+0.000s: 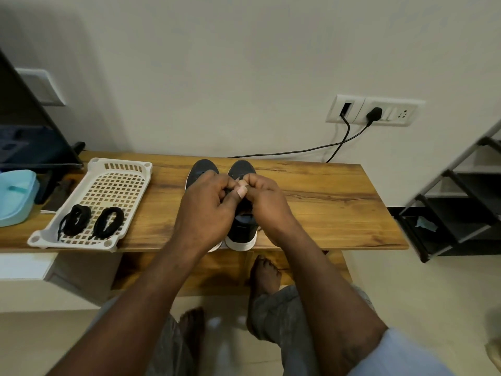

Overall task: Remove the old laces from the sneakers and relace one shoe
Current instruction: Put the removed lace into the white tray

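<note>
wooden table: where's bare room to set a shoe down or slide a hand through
Widest bare patch: wooden table from the right sneaker to its right end. A narrower strip lies between the white tray and the left sneaker. Crowded: the middle, where left hand and right hand pinch a lace, and the left end by the blue container.

bare tabletop (325, 202) right of sneakers (240, 169)
</note>
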Action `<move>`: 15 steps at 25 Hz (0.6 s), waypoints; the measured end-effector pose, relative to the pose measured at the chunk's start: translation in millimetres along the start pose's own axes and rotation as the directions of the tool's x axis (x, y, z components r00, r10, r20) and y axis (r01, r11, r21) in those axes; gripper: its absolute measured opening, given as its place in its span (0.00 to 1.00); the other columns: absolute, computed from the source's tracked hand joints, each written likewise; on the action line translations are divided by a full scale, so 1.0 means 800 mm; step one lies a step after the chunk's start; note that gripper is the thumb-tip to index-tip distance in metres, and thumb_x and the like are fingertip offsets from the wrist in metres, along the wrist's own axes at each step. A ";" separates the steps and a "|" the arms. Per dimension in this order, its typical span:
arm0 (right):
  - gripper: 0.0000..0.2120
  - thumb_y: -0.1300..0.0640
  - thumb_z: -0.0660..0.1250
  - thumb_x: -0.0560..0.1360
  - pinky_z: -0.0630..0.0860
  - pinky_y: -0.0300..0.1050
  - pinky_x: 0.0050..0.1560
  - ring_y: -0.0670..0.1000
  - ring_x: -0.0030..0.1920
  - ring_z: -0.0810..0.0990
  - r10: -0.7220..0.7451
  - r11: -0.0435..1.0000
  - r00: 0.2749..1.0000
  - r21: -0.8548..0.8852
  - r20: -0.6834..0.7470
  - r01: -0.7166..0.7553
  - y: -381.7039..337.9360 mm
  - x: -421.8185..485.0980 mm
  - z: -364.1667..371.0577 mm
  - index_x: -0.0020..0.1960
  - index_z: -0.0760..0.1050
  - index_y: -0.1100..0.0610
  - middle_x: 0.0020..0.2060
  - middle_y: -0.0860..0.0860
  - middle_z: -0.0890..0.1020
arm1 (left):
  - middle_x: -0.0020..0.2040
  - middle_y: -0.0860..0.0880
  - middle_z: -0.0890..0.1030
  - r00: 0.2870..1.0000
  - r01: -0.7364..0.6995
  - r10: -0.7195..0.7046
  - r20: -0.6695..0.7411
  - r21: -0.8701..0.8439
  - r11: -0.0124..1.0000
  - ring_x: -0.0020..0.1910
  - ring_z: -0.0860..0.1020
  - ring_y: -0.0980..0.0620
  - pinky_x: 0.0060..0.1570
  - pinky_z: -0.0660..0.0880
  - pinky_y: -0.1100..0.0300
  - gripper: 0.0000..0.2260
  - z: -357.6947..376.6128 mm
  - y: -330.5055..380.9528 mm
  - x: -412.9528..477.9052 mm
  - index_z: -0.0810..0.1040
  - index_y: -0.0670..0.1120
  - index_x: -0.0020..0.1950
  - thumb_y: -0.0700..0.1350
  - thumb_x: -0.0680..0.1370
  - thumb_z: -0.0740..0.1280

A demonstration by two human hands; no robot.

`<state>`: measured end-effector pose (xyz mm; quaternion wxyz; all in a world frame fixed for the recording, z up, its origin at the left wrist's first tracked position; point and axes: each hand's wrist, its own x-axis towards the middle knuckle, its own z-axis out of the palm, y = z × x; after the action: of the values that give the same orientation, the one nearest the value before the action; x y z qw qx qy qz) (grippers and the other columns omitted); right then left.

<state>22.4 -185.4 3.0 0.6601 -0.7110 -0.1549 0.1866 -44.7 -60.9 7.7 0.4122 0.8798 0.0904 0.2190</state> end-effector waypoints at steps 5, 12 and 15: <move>0.09 0.63 0.59 0.84 0.67 0.46 0.33 0.51 0.29 0.72 0.042 0.995 0.998 0.088 0.036 -0.045 -0.012 -0.005 -0.015 0.49 0.76 0.61 0.29 0.54 0.74 | 0.41 0.55 0.76 0.999 -0.035 0.032 0.041 0.083 0.996 0.40 0.75 0.58 0.38 0.66 0.62 0.07 -0.007 0.019 0.017 0.81 0.53 0.43 0.51 0.81 0.72; 0.17 0.61 0.55 0.85 0.66 0.45 0.32 0.50 0.29 0.68 0.064 0.994 0.993 0.079 0.103 -0.073 -0.008 -0.010 -0.025 0.41 0.77 0.61 0.28 0.52 0.71 | 0.37 0.50 0.84 0.989 0.131 -0.121 0.089 -0.106 0.986 0.38 0.81 0.49 0.38 0.77 0.51 0.06 -0.011 0.012 0.034 0.83 0.52 0.43 0.52 0.78 0.76; 0.16 0.59 0.55 0.85 0.67 0.46 0.35 0.50 0.31 0.69 0.093 0.956 0.982 0.262 0.166 -0.134 -0.002 -0.012 -0.029 0.43 0.75 0.59 0.30 0.52 0.71 | 0.36 0.51 0.84 0.976 0.205 -0.166 0.141 -0.342 0.917 0.35 0.81 0.55 0.36 0.76 0.62 0.08 0.003 0.003 0.029 0.84 0.45 0.46 0.49 0.80 0.73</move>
<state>25.2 -210.4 6.5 0.7260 -0.6050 -0.1363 0.2972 -22.9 -56.5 15.3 0.5871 0.7892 0.1099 0.1429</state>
